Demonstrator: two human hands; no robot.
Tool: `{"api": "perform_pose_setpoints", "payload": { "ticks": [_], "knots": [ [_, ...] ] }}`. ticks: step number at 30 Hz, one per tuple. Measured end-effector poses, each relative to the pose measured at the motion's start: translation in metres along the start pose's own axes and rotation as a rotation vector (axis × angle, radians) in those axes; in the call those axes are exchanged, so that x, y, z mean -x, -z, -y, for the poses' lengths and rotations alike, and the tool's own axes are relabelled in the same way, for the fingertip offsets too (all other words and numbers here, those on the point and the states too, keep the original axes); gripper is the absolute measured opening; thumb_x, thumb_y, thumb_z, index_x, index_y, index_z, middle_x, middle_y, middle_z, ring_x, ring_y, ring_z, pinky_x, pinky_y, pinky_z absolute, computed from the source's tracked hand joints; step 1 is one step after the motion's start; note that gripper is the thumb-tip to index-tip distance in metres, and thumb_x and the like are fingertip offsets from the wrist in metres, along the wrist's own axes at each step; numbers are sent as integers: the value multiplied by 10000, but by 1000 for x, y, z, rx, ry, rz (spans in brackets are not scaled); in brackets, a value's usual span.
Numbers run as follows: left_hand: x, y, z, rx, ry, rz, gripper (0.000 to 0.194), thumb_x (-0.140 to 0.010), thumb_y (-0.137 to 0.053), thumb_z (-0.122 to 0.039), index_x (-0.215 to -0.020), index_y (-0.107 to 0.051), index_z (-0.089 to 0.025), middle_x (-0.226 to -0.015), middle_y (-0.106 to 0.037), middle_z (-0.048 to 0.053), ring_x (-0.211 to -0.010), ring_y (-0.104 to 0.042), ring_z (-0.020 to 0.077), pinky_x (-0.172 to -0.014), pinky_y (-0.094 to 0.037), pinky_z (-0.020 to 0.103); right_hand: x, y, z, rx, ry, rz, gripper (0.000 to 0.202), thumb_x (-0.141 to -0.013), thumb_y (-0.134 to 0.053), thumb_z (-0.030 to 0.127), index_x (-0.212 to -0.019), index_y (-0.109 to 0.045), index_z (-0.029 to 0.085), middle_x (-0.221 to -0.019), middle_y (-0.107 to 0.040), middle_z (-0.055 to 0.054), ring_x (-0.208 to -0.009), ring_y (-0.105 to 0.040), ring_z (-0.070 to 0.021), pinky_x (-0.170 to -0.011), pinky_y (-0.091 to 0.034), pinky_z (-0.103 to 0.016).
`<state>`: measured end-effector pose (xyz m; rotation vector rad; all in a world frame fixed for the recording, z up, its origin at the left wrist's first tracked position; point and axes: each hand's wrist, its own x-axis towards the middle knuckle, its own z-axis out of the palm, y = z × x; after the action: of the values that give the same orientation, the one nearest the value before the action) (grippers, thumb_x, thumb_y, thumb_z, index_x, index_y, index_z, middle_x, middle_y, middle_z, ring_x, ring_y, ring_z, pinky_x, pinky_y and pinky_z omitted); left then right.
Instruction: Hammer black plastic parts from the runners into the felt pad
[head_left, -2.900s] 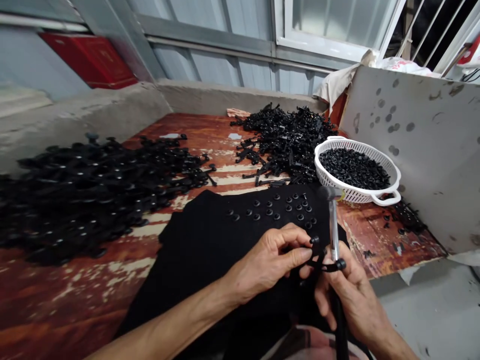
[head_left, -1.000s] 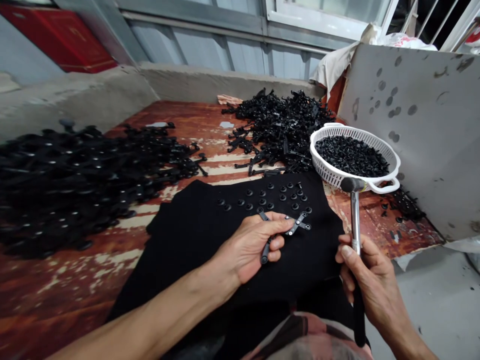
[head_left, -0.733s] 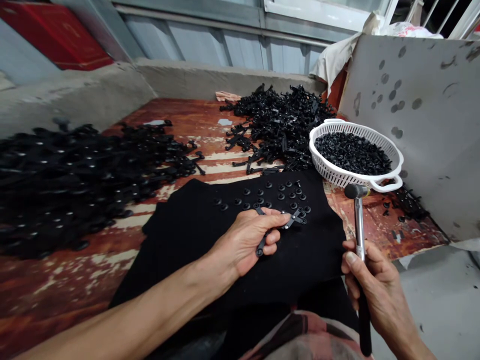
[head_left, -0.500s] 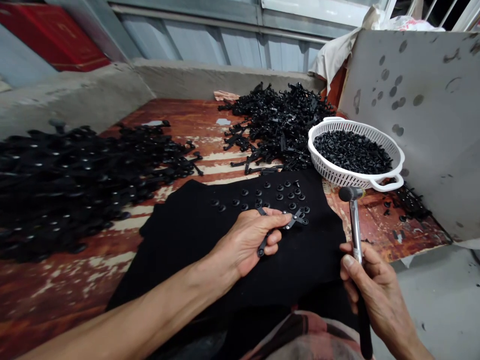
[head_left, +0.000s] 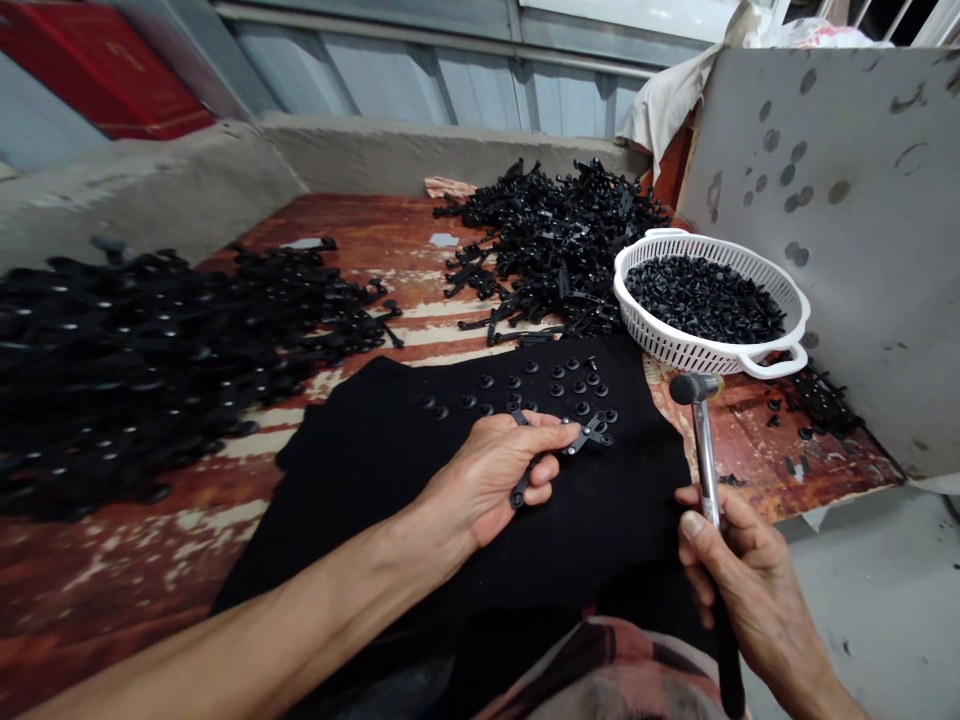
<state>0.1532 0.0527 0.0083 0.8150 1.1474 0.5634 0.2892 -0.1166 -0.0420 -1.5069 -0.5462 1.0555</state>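
Pinching a black jointed part [head_left: 587,433] between thumb and fingers, the left hand [head_left: 501,470] leaves some of its arms jutting past the thumb tip and 1 below the curled fingers. Beyond those fingers, small black discs [head_left: 557,388] lie on the black cloth [head_left: 360,470]. The right hand [head_left: 746,565] has its fingers wrapped round a hammer [head_left: 703,445], the head above them. Far past both hands, red marks on a white bag [head_left: 829,34] are too blurred to read.

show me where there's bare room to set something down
Bare: black cloth between the left hand and right hand; worn tabletop between the left pile and left forearm. Crowded: the cloth's far part, under small discs; beyond it, the far pile and white basket.
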Motion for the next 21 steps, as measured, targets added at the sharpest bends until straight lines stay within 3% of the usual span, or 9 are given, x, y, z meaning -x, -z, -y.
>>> {"api": "perform_pose_setpoints", "payload": {
  "ticks": [7,10,12,15,18,21],
  "knots": [
    [1,-4,-5,-35,5,-36,209,-692,-664,-8,-601,-527,-137,-434,-432,-86,-299,-303,12,-273,-200,122,6,4,9,184,111,78,375,-953,-479,525,-1148,-590,224,-634,-498,58,-454,-394,-77,-385,-349,-174],
    [1,-3,-4,-44,-6,-33,220,-664,-682,-10,-594,-522,-145,-427,-412,-94,-303,-294,12,-276,-203,125,7,7,12,350,218,80,357,-997,-427,430,-1234,-590,218,-673,-522,33,-524,-465,-103,-456,-424,-198],
    [-1,-2,-3,-56,-19,-17,228,-642,-697,-21,-579,-517,-147,-429,-400,-95,-311,-298,10,-281,-206,124,6,9,11,470,315,93,406,-1013,-400,361,-1381,-507,227,-706,-573,13,-546,-521,-123,-485,-481,-217],
    [-4,-1,-3,-84,-34,6,232,-610,-710,-33,-559,-514,-146,-432,-370,-100,-318,-282,3,-285,-198,122,0,12,9,644,559,104,489,-1007,-405,241,-1495,-382,251,-959,-708,-68,-722,-669,-168,-676,-589,-295],
    [-4,-1,-4,-107,-38,-10,217,-594,-710,-42,-559,-523,-148,-440,-365,-99,-324,-281,6,-287,-194,129,-6,13,9,731,821,83,612,-968,-442,110,-1528,-304,313,-1380,-598,-91,-1145,-644,-227,-970,-535,-394],
    [-4,-2,-6,-125,-26,-24,237,-596,-691,-42,-527,-495,-156,-426,-352,-94,-324,-271,9,-290,-178,137,-11,14,13,805,900,78,669,-937,-447,50,-1532,-294,316,-1397,-587,-103,-1211,-613,-259,-948,-559,-397]
  ]
}}
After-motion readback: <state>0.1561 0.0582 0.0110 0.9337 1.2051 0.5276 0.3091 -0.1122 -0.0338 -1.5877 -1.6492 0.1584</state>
